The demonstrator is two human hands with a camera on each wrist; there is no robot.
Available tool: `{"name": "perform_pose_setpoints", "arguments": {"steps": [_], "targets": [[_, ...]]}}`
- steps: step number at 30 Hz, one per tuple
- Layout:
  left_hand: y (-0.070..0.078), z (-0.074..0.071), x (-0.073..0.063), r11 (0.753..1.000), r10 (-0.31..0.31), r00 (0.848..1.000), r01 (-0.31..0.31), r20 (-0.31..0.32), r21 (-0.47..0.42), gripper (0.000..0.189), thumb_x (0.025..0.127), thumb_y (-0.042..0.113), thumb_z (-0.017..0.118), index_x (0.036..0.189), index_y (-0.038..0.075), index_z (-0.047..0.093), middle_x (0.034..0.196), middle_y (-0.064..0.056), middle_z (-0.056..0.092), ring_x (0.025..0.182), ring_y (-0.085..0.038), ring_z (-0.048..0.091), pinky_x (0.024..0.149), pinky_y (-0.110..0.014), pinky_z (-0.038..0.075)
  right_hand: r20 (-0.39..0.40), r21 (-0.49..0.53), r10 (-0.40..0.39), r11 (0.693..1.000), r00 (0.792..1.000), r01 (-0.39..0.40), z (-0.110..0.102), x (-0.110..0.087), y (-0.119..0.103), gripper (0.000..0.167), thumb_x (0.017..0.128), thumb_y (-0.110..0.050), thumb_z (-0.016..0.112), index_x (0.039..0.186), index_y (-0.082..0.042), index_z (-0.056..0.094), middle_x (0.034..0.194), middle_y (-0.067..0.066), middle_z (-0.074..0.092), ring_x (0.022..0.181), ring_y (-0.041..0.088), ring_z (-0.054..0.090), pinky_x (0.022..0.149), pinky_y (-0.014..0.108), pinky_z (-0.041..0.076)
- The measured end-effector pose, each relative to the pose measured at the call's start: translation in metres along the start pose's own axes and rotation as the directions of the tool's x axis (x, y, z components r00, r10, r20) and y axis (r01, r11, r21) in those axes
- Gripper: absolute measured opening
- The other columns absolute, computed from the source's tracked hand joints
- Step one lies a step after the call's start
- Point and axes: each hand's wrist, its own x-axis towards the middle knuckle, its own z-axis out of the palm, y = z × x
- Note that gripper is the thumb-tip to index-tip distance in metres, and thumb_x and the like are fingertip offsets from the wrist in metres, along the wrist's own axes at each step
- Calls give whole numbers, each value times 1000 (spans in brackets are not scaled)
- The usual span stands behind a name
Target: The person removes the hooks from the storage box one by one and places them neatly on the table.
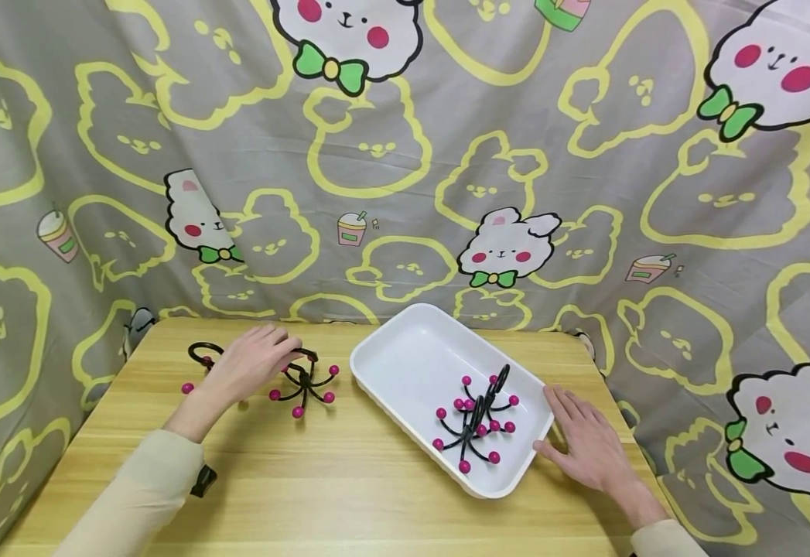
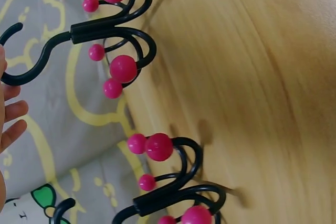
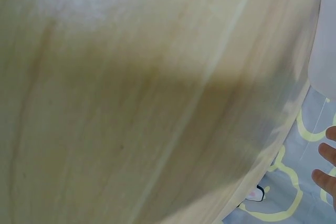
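My left hand [image 1: 254,360] pinches the hook end of a black multi-armed hanger [image 1: 305,379] with pink ball tips. In the left wrist view, the curved hook of this hanger [image 2: 94,31] passes behind the fingers [image 2: 16,111] at the left edge. Partly hidden behind the left forearm is another such hanger [image 1: 204,348], seen also low in the left wrist view. My right hand [image 1: 586,441] rests its straight fingers along the right rim of a white tray [image 1: 405,363]. Inside the tray, two more hangers [image 1: 474,425] lie overlapped toward its right side.
The wooden table [image 1: 321,487] runs up to a grey patterned curtain [image 1: 391,216] at the back and sides. In the right wrist view, bare wood fills most of the frame, with the tray's white wall [image 3: 324,51] at the upper right.
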Motion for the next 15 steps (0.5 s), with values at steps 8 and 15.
{"name": "perform_pose_setpoints", "arguments": {"steps": [8,15], "targets": [[-3,11,-6,999,-34,999,34,36,0,21,90,17,82,103,12,66,85,-3,59,75,-20,56,62,-34,51,3,5,8,1000,1000,-8,1,-1,1,102,89,-71,66,164,-8,36,163,19,48,146,44,48,115,64,42],[-3,13,-3,999,-43,998,43,41,-5,19,92,17,80,104,12,67,87,-4,61,76,-21,59,64,-35,53,1,10,5,1000,1000,-5,2,-1,1,103,89,-71,66,164,-8,35,163,19,47,146,44,48,114,64,42]]}}
